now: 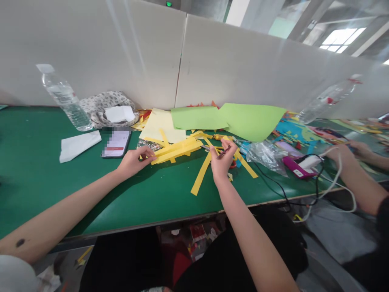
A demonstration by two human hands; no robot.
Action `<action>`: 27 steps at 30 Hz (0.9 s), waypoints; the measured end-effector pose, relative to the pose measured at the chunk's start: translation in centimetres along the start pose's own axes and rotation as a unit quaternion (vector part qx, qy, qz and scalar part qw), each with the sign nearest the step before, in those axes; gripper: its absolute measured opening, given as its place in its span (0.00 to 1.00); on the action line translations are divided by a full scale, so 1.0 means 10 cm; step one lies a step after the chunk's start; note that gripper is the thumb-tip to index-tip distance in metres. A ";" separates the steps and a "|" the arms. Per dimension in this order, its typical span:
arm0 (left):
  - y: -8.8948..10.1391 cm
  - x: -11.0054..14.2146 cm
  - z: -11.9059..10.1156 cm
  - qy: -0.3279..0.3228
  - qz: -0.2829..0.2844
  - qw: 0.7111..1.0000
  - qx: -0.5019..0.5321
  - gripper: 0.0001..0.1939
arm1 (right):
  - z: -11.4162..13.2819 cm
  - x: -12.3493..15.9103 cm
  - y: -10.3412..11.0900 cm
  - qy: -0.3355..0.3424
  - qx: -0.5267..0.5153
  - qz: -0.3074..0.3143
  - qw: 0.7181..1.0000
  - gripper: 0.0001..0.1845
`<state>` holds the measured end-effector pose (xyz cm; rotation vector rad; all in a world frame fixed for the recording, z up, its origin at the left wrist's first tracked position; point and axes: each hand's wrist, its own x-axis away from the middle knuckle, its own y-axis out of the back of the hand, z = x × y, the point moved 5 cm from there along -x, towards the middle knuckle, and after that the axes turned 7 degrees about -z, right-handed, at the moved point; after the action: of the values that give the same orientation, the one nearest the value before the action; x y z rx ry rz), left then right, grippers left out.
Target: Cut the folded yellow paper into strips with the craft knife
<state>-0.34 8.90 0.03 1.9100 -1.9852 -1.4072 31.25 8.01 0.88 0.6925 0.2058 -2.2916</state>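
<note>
The left hand [136, 161] is nearly closed, its thumb and fingers pinching the near left end of a yellow paper piece [179, 150], which is long and folded. This piece lies slantwise over the green tabletop [146, 202], running from the left hand toward the right hand. The right hand [223, 160] is curled closed around a slim dark tool [224, 152]; a metal tip points left toward the far end of the yellow piece. Whether the tip touches the paper cannot be told.

Loose yellow strips [200, 174] crowd the right hand: one slants out to its left and toward the table's near edge, another stretches to its right. More strips cross behind and under the folded piece. A curved orange-red edge shows beside the right hand, mostly hidden by it.

Beyond the hands lie a cream sheet [154, 123] and green sheets [249, 119], with coloured scraps around them. Left of and beyond the left hand are a phone [116, 144], a white tissue [79, 145], a patterned cloth [106, 99] with white paper on it, and a tilted water bottle [67, 101].

Just right of the right hand, a crumpled clear bag [267, 156] fills much of the space, with a dark cable [278, 184] passing in front. Farther right are a magenta device [298, 169] with a white plug, blue scraps [298, 132], another bottle [330, 99], and another person's hands [337, 154].
</note>
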 end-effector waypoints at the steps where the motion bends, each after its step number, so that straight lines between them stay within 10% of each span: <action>1: 0.01 -0.01 0.00 0.000 -0.013 1.000 0.001 0.10 | 0.02 0.01 0.00 0.001 -0.006 -0.004 1.000 0.23; 8: 0.09 0.03 -0.09 -0.045 -0.075 0.996 -0.021 0.11 | 0.11 0.23 -0.25 -0.068 -0.065 0.136 0.986 0.19; 13: 0.06 0.15 -0.26 -0.163 0.012 0.986 -0.043 0.09 | 0.20 0.39 -0.38 -0.122 -0.095 0.233 0.960 0.23; 24: 0.02 0.25 -0.42 -0.280 0.103 0.949 -0.100 0.14 | 0.42 0.40 -0.35 -0.134 -0.141 0.168 0.967 0.25; 27: 0.03 0.21 -0.47 -0.275 0.050 0.948 -0.154 0.14 | 0.80 0.30 -0.14 0.038 -0.122 0.063 0.990 0.21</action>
<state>1.70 4.56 1.84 1.3626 -1.8494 -2.2466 25.18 4.53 5.92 0.6475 0.4577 -2.0768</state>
